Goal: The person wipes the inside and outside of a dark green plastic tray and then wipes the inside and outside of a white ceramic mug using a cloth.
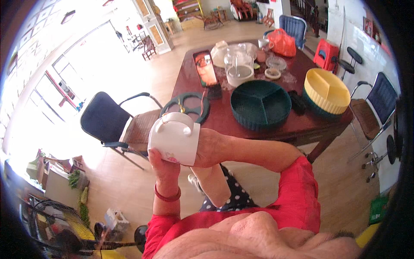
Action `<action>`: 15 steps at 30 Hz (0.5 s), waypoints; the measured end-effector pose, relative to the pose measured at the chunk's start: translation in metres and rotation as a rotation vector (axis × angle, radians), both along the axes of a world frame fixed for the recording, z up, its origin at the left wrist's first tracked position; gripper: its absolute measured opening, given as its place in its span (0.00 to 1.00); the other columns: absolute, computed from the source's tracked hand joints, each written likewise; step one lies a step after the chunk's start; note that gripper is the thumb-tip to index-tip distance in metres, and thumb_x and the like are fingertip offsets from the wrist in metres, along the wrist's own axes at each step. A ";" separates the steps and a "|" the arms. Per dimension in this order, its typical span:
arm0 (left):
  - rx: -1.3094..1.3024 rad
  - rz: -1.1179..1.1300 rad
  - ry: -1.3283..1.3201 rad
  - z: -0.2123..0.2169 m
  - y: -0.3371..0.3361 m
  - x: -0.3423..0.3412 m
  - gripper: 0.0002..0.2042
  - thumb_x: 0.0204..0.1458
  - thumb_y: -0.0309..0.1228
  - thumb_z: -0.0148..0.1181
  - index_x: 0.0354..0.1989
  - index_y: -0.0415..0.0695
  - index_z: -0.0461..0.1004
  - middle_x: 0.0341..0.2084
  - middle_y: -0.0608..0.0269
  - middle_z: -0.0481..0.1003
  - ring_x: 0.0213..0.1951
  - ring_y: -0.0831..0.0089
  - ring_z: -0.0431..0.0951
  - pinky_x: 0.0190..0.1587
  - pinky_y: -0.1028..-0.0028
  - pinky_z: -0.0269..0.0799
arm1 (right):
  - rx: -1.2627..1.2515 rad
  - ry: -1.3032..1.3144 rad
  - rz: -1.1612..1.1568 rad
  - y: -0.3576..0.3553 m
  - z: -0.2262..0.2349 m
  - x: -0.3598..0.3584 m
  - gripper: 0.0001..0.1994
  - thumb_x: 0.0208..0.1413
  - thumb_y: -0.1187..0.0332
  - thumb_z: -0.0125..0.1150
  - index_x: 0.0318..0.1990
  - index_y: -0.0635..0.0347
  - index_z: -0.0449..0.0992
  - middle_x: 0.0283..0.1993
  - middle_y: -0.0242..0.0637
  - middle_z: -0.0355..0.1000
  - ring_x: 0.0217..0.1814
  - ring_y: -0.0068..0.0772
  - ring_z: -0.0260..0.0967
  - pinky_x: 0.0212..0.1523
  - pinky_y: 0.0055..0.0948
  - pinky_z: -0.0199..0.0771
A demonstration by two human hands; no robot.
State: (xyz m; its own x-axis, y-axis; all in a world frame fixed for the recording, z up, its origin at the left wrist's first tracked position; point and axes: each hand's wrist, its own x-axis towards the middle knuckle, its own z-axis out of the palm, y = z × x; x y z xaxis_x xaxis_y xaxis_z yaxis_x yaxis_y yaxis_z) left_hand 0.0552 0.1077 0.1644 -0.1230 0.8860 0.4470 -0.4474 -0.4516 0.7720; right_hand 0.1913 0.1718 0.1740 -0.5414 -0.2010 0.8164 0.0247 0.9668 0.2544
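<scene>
Nearest the lens: bare skin of the person's chest/shoulder at the bottom edge, w/ red sleeves either side. Both forearms rise from there to a white mug held up in mid-air, between the camera and the near edge of the dark red surface.

Left hand: under/behind the mug, fingers curled up onto its lower side, grip closed round it; red bangle on that wrist. Right hand: comes in from the right, flat against the mug's right end; how far its fingers wrap, or whether they go inside, can't tell, as the mug hides them. Mug lies tilted on its side, handle facing up/away, small pink flower print low on its wall near the left thumb.

On the surface beyond: dark green divided tray, three compartments, just past the mug to the right; yellow divided tray stacked on a green base, further right, near the edge. Green ring-shaped lid lies right behind the mug. Phone stands propped upright, screen lit. Clear glass jug beside it, orange bag at the far end.

Dark blue chair left of the surface, another at right. Wood floor below; standing fan at lower left.
</scene>
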 end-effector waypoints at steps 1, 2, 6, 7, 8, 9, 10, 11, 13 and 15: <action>-0.013 0.042 0.005 0.008 0.004 0.005 0.48 0.41 0.65 0.55 0.61 0.38 0.53 0.53 0.53 0.65 0.53 0.63 0.68 0.53 0.65 0.67 | 0.016 0.000 -0.022 0.003 0.006 0.004 0.19 0.47 0.67 0.60 0.48 0.61 0.71 0.49 0.49 0.67 0.51 0.55 0.65 0.52 0.50 0.64; 0.035 -0.021 0.005 0.008 0.006 0.004 0.48 0.41 0.65 0.55 0.61 0.38 0.53 0.54 0.53 0.65 0.54 0.63 0.67 0.54 0.65 0.67 | 0.011 0.006 -0.040 0.001 0.007 0.007 0.20 0.47 0.67 0.59 0.49 0.60 0.70 0.49 0.49 0.67 0.50 0.55 0.66 0.51 0.50 0.63; 0.312 -0.214 0.078 0.016 0.018 0.005 0.45 0.45 0.66 0.47 0.61 0.39 0.54 0.55 0.53 0.63 0.57 0.62 0.65 0.58 0.62 0.62 | -0.276 0.091 0.067 -0.024 0.025 0.017 0.20 0.46 0.67 0.59 0.50 0.58 0.70 0.48 0.50 0.68 0.48 0.53 0.67 0.46 0.50 0.64; 0.401 -0.245 0.116 0.018 0.019 0.007 0.43 0.48 0.66 0.43 0.61 0.40 0.55 0.55 0.53 0.63 0.57 0.62 0.64 0.60 0.61 0.60 | -0.275 0.109 0.041 -0.029 0.029 0.018 0.20 0.46 0.66 0.61 0.49 0.60 0.70 0.48 0.49 0.68 0.49 0.53 0.67 0.47 0.49 0.65; 0.339 -0.232 0.020 0.015 0.017 0.010 0.43 0.48 0.66 0.43 0.61 0.40 0.55 0.55 0.53 0.63 0.57 0.62 0.64 0.59 0.61 0.61 | -0.275 0.130 0.010 -0.035 0.032 0.018 0.20 0.45 0.65 0.63 0.47 0.61 0.71 0.48 0.49 0.68 0.49 0.53 0.67 0.49 0.47 0.66; 0.276 -0.217 -0.076 0.012 0.015 0.014 0.42 0.49 0.65 0.42 0.61 0.40 0.55 0.55 0.53 0.63 0.57 0.63 0.64 0.59 0.62 0.61 | -0.275 0.152 -0.020 -0.038 0.034 0.017 0.21 0.44 0.64 0.64 0.46 0.62 0.72 0.48 0.48 0.69 0.50 0.53 0.66 0.50 0.46 0.67; 0.213 -0.201 -0.171 0.009 0.015 0.016 0.42 0.49 0.65 0.42 0.61 0.39 0.55 0.55 0.53 0.63 0.57 0.63 0.64 0.59 0.62 0.62 | -0.236 0.155 -0.038 -0.040 0.035 0.017 0.20 0.45 0.64 0.64 0.46 0.62 0.72 0.48 0.48 0.69 0.50 0.53 0.66 0.50 0.45 0.68; 0.149 -0.197 -0.241 0.006 0.015 0.013 0.41 0.50 0.65 0.39 0.61 0.40 0.55 0.55 0.54 0.64 0.57 0.63 0.64 0.57 0.62 0.63 | -0.194 0.163 -0.054 -0.039 0.037 0.017 0.20 0.46 0.64 0.63 0.47 0.62 0.72 0.48 0.48 0.68 0.51 0.52 0.66 0.50 0.44 0.68; 0.107 -0.086 -0.090 0.003 0.012 0.005 0.41 0.50 0.65 0.38 0.61 0.40 0.55 0.55 0.54 0.63 0.57 0.62 0.64 0.57 0.62 0.64 | -0.067 0.089 -0.082 -0.028 0.036 0.020 0.19 0.48 0.64 0.61 0.47 0.62 0.72 0.49 0.49 0.68 0.52 0.52 0.66 0.50 0.43 0.69; 0.055 -0.024 -0.007 0.000 0.011 0.001 0.42 0.48 0.64 0.43 0.61 0.40 0.55 0.56 0.54 0.62 0.57 0.62 0.64 0.57 0.62 0.63 | 0.107 -0.076 -0.107 -0.005 0.023 0.027 0.18 0.49 0.64 0.59 0.47 0.62 0.72 0.51 0.49 0.67 0.54 0.51 0.65 0.50 0.43 0.69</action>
State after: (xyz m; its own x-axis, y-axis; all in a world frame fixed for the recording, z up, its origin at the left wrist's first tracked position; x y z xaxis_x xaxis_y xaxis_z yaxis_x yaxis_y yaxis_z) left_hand 0.0559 0.1184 0.1645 -0.1050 0.8630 0.4942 -0.4641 -0.4820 0.7431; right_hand 0.2182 0.1669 0.1970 -0.6241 -0.2222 0.7491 0.1029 0.9270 0.3607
